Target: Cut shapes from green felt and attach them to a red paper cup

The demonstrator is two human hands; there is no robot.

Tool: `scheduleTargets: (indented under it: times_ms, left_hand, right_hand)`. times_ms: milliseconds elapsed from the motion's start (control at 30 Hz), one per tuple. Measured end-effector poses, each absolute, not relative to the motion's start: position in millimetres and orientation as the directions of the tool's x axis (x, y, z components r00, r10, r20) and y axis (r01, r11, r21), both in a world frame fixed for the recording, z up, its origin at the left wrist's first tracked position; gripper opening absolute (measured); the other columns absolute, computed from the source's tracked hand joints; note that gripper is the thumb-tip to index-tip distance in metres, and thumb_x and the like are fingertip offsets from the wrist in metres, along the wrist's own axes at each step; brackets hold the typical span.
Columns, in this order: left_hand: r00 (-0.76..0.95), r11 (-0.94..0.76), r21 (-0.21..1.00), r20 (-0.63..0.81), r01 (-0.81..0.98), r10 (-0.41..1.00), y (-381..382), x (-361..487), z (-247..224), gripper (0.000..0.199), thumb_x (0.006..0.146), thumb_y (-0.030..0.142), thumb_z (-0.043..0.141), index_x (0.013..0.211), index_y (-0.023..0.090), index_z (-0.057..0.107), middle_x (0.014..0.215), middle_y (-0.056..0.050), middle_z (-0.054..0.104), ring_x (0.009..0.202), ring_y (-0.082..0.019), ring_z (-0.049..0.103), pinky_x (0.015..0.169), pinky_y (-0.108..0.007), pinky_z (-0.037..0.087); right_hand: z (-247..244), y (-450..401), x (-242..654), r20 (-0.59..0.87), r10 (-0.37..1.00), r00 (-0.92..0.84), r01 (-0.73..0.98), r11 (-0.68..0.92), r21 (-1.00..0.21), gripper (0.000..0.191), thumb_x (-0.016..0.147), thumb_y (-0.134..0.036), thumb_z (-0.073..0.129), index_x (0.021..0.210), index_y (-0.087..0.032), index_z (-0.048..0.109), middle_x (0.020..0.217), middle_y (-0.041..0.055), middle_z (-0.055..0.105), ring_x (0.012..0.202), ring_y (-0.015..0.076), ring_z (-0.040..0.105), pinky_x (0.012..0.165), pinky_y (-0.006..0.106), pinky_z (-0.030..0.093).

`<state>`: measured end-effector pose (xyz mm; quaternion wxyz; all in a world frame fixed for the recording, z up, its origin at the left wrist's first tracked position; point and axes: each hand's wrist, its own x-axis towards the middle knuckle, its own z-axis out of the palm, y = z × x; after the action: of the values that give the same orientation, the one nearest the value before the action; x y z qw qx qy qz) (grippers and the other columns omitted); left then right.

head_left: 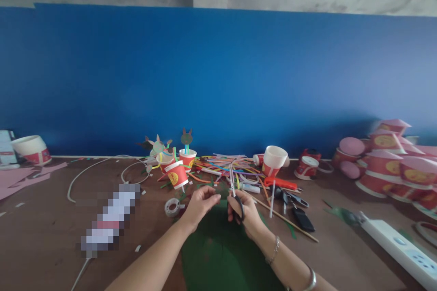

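Note:
My right hand [247, 213] is closed round the dark handles of a pair of scissors [232, 181], whose blades point up and away from me. Facing it, my left hand [203, 204] has its thumb and fingertips pinched together; what they hold, if anything, is too small to make out. Under both hands lies a sheet of dark green paper [221, 254]. A roll of clear tape [172, 208] rests left of my left hand. Just beyond the hands, a red paper cup [176, 175] leans tilted beside another cup [187, 159] with an animal-head cutout on straws.
Colourful pipe cleaners [221, 163] lie heaped at the back. Keys [303, 219], a wooden stick [287, 220] and an orange cutter [282, 183] are on the right, before a white power strip [399, 245] and stacked cups [378, 177]. A blurred-out phone-like object [111, 218] lies left.

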<state>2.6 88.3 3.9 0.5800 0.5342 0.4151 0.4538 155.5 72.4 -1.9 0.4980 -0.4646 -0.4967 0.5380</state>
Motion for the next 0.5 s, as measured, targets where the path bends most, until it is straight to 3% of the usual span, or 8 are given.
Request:
scheduleTargets:
  times_ms: [133,333,500]
  left_hand:
    - [0.253,0.005,0.997,0.015,-0.081,0.967,87,4,5,0.024,0.070,0.036,0.064,0.065,0.015,0.053,0.054,0.006,0.048,0.043,-0.005,0.031,0.043,-0.019,0.021]
    - [0.049,-0.046,0.989,0.053,-0.139,0.997,95,1,0,0.030,0.070,0.043,0.062,0.063,0.016,0.050,0.054,0.006,0.046,0.042,-0.005,0.030,0.043,-0.020,0.020]
    - [-0.055,-0.100,0.979,0.092,-0.179,0.994,97,-1,1,0.031,0.070,0.042,0.060,0.059,0.017,0.046,0.052,0.004,0.046,0.058,-0.012,0.050,0.051,-0.019,0.028]
  right_hand:
    - [1,70,154,-0.006,0.997,-0.071,-0.099,-0.013,-0.995,0.035,0.069,-0.048,0.062,0.075,-0.018,0.047,0.046,-0.0060,0.052,0.034,0.0078,0.048,0.028,0.013,0.022]
    - [4,66,150,0.000,0.969,-0.246,-0.037,-0.009,-0.999,0.033,0.070,-0.046,0.062,0.080,-0.017,0.050,0.053,-0.0039,0.057,0.046,0.0111,0.056,0.034,0.015,0.031]
    - [4,63,147,-0.045,0.930,-0.365,0.071,-0.020,-0.997,0.031,0.071,-0.045,0.060,0.078,-0.016,0.051,0.055,-0.0029,0.057,0.048,0.0110,0.057,0.036,0.015,0.035]
